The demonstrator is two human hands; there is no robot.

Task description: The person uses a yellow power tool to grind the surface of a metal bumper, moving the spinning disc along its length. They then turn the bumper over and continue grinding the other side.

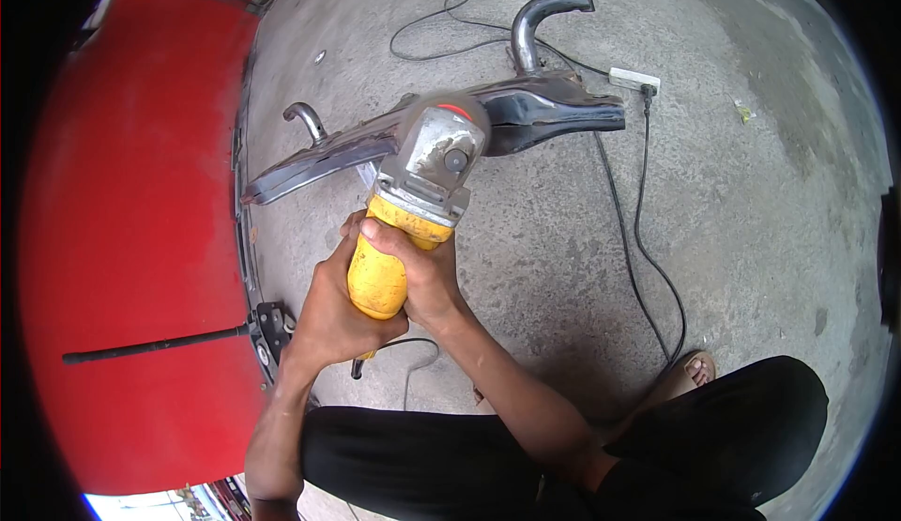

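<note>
A yellow angle grinder (380,272) with a worn silver gear head is held in both hands, its head pointing away from me. My left hand (333,310) wraps round the body from the left. From the right, my right hand (430,277) grips it just behind the gear head, thumb across the top. The blurred disc at the far end of the grinder overlaps a long dark metal beam (544,108) on the concrete floor. Two bent tubes rise from this beam, a large one (527,33) at right and a smaller one (305,119) at left.
Along the left stands a red car panel (150,211) with a black rod-like stay (155,344) across it. A white power strip (634,79) with a plug lies beyond the beam. Black cable (643,239) loops over the floor towards my sandalled foot (696,368).
</note>
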